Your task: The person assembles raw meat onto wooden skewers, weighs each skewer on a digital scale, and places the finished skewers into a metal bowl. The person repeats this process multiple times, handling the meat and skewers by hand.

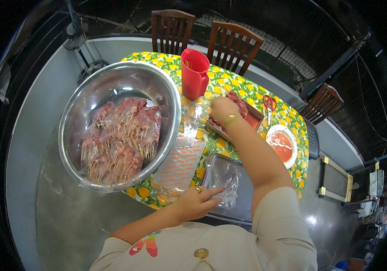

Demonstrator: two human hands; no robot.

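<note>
2 hands apart: left hand (pixel 195 204) pins crinkled clear plastic (pixel 223 177); right hand (pixel 223 109) clutches raw red meat (pixel 238 103).

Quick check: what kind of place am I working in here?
Likely an open-air eatery's prep spot: a table under a fruit-print cloth, wooden chairs, wire fencing behind. A steel bowl holds bagged meat skewers; the right hand takes raw meat from a tray.

Beyond the fingers stand three wooden chairs (pixel 172 30), one red cup (pixel 194 73), one pair of scissors (pixel 269 103), one sauce bowl (pixel 282 145), two metal trays (pixel 244 195), and to their left one steel bowl (pixel 82 99).
</note>
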